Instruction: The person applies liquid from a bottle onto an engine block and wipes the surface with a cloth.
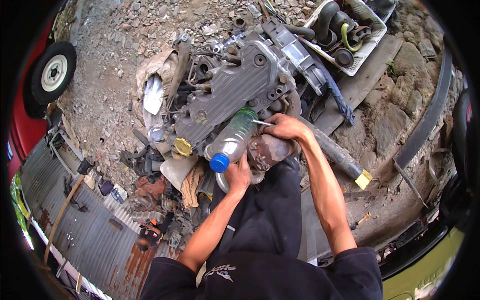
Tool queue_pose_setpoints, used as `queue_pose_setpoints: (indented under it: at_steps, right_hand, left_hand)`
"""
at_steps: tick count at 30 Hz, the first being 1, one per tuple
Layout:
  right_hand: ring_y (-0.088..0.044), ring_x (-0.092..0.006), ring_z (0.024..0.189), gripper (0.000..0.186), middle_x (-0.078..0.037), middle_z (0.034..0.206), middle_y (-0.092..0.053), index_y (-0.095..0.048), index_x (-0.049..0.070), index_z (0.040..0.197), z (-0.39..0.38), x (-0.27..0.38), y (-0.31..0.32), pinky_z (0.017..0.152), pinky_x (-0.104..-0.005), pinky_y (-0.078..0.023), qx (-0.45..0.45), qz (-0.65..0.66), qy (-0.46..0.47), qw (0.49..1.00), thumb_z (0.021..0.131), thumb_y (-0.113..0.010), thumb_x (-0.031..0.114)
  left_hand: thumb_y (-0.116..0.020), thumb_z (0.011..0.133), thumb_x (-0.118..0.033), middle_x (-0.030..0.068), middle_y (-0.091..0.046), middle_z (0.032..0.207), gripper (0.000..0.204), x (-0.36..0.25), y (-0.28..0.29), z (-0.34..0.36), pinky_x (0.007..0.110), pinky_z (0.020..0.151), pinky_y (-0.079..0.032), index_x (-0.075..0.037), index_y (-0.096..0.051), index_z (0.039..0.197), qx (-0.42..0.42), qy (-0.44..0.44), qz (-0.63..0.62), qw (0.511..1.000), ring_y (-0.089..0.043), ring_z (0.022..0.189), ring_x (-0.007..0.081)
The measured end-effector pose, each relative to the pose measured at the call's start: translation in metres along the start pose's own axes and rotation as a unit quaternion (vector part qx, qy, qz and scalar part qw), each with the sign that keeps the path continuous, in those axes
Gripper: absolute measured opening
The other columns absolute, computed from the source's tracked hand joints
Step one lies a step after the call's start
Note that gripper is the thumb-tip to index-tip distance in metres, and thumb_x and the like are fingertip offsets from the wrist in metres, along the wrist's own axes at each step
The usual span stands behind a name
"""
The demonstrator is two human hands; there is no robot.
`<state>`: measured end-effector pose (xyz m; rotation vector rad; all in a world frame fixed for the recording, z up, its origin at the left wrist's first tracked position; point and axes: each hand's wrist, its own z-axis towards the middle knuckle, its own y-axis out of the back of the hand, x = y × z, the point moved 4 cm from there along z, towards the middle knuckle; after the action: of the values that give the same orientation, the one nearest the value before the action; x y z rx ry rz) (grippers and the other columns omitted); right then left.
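Note:
A large grey engine (235, 75) with a ribbed cover lies in front of me on the ground. On its near side rests a clear plastic bottle (232, 137) with a green end and a blue cap. My right hand (287, 126) is closed around a thin metal rod (262, 123), whose tip reaches toward the bottle's green end. Under that hand sits a rusty rounded housing (270, 151). My left hand (238, 176) is between the bottle and the housing, beside a pale curved pipe (220, 182); its fingers are mostly hidden. A yellow filler cap (182, 146) shows at the engine's left.
A white crate (376, 42) of hoses and parts stands at the far right. Near it lie a plank (372, 80) and a thick pipe (337, 152). A stuffed sack (155, 82) sits left of the engine. Corrugated sheets (95, 215) and loose parts are at the near left.

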<state>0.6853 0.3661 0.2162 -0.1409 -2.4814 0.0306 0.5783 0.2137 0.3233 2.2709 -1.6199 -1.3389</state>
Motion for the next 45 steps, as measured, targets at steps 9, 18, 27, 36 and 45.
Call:
queue_pose_setpoints:
  at_steps: [9, 18, 27, 36, 45]
  right_hand:
    - [-0.060, -0.0180, 0.066, 0.044, -0.013, 0.072, -0.068, -0.074, 0.000, 0.088, 0.012, -0.009, 0.002, 0.066, -0.0359, -0.049, -0.026, 0.014, -0.102, 0.994, 0.067, -0.080, 0.038]
    - [-0.060, -0.0197, 0.066, 0.052, -0.011, 0.071, -0.067, -0.072, -0.004, 0.089, 0.007, 0.008, 0.009, 0.063, -0.0377, -0.047, 0.010, -0.006, -0.132, 0.991, 0.065, -0.083, 0.041]
    - [-0.045, -0.0088, 0.048, 0.030, 0.001, 0.058, -0.058, -0.075, 0.001, 0.088, 0.026, -0.021, -0.002, 0.043, -0.0280, -0.034, 0.045, 0.060, -0.113, 0.991, 0.072, -0.080, 0.026]
    - [-0.054, -0.0090, 0.060, 0.021, 0.001, 0.066, -0.062, -0.072, 0.001, 0.093, 0.011, -0.011, 0.004, 0.056, -0.0269, -0.043, -0.008, 0.093, -0.004, 0.996, 0.085, -0.070, 0.021]
    - [-0.057, -0.0160, 0.069, 0.059, -0.009, 0.075, -0.063, -0.073, 0.002, 0.092, -0.112, 0.010, 0.048, 0.066, -0.0359, -0.045, -0.513, 0.136, 0.068, 0.845, 0.098, -0.044, 0.054]
  left_hand:
    - [-0.052, 0.096, -0.017, 0.0168, -0.066, 0.103, 0.028, 0.005, 0.000, -0.003, 0.039, 0.089, -0.043, 0.008, -0.063, 0.106, -0.015, -0.020, 0.003, 1.000, -0.060, 0.097, 0.0272]
    - [-0.051, 0.095, -0.014, 0.0150, -0.067, 0.105, 0.027, 0.012, 0.000, -0.003, 0.038, 0.090, -0.043, 0.006, -0.064, 0.106, -0.016, -0.019, -0.001, 1.000, -0.061, 0.099, 0.0250]
    - [-0.054, 0.096, -0.022, 0.0148, -0.068, 0.108, 0.030, 0.016, -0.003, 0.002, 0.037, 0.091, -0.044, 0.003, -0.065, 0.109, 0.003, -0.020, -0.018, 1.000, -0.062, 0.103, 0.0277]
    - [-0.054, 0.096, -0.024, 0.0153, -0.069, 0.108, 0.031, -0.001, -0.001, 0.001, 0.037, 0.088, -0.046, 0.000, -0.066, 0.111, 0.034, -0.059, -0.008, 0.998, -0.063, 0.102, 0.0291]
    - [-0.049, 0.098, -0.018, 0.0162, -0.068, 0.115, 0.030, -0.003, -0.001, -0.002, 0.034, 0.096, -0.044, -0.004, -0.066, 0.119, 0.069, -0.132, 0.014, 0.989, -0.062, 0.111, 0.0248]
